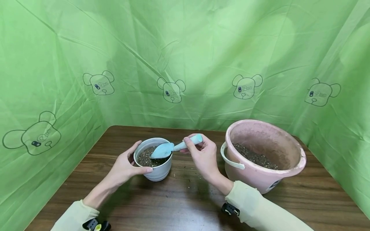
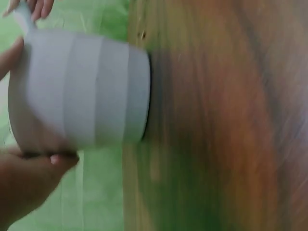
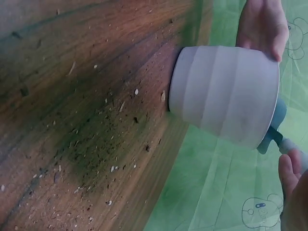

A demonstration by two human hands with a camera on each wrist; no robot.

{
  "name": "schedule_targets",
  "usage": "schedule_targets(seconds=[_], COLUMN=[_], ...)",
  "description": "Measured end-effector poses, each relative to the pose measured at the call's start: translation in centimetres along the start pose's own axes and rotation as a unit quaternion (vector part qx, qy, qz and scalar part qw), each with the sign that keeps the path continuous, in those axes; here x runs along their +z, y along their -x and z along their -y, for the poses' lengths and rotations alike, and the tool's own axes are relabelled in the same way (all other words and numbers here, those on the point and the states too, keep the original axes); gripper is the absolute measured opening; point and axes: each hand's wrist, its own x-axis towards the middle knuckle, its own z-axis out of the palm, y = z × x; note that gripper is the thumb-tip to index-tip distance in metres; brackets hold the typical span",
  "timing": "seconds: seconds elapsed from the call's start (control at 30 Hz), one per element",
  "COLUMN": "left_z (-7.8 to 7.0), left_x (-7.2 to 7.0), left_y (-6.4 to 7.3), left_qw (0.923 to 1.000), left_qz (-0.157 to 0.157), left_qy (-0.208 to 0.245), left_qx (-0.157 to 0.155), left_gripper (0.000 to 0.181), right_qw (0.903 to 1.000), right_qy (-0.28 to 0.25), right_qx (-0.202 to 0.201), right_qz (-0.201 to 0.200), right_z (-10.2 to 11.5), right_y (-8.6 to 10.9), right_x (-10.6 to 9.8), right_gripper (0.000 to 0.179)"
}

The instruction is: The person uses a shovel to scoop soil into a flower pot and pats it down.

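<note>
A white ridged flower pot (image 1: 159,173) holding dark soil (image 1: 145,157) stands upright on the wooden table. My left hand (image 1: 125,166) grips its left side, thumb on the near rim and fingers around the back. My right hand (image 1: 203,155) pinches the pale handle of a small light-blue trowel (image 1: 163,150). The blade lies in the pot's mouth, its tip down at the soil and its back facing up. In the right wrist view the trowel's blade (image 3: 276,120) shows at the rim, beside my right fingers (image 3: 288,175).
A pink bucket (image 1: 266,178) with a white handle (image 1: 231,160) stands to the right, with dark soil inside. Soil crumbs (image 3: 103,149) are scattered on the table (image 1: 179,205) near the pot. Green cloth (image 1: 202,48) with bear drawings hangs behind and at both sides.
</note>
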Motion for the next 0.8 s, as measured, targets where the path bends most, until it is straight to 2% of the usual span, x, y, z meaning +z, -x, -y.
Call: schedule_targets(seconds=[0.1, 0.2, 0.33, 0.43, 0.53, 0.63, 0.73, 0.8], left_z=[-0.5, -0.8, -1.1, -1.2, -0.7, 0.2, 1.0, 1.4], left_x=[0.7, 1.2, 1.7, 1.7, 0.8, -0.7, -2.1, -2.7], left_y=[0.7, 1.2, 1.5, 1.6, 1.3, 0.4, -0.8, -1.3], left_qw=[0.9979, 0.9945, 0.9925, 0.9939, 0.9985, 0.9994, 0.9923, 0.9864], left_qz=[-0.04, -0.064, -0.079, -0.072, -0.037, 0.026, 0.099, 0.135], left_qy=[-0.047, -0.074, -0.079, -0.069, -0.031, 0.021, 0.063, 0.08], left_qx=[-0.019, -0.037, -0.05, -0.046, -0.027, 0.007, 0.039, 0.049], left_gripper=[0.111, 0.113, 0.115, 0.115, 0.114, 0.112, 0.11, 0.107], right_qw=[0.9997, 0.9989, 0.998, 0.9988, 0.9999, 0.9995, 0.9979, 0.9969], right_qy=[0.025, 0.045, 0.063, 0.048, 0.014, -0.028, -0.063, -0.075], right_qx=[-0.005, -0.009, -0.009, -0.006, -0.009, -0.013, -0.002, 0.01], right_qz=[0.002, 0.003, 0.003, 0.002, -0.002, 0.0, 0.014, 0.022], right_z=[0.1, 0.1, -0.1, -0.2, -0.4, -1.5, -2.9, -3.8], right_y=[0.1, 0.1, 0.1, 0.0, -0.1, -0.3, -0.4, -0.3], right_x=[0.3, 0.8, 1.2, 1.2, 0.9, 0.7, 0.8, 1.1], right_gripper=[0.012, 0.012, 0.012, 0.012, 0.013, 0.013, 0.014, 0.016])
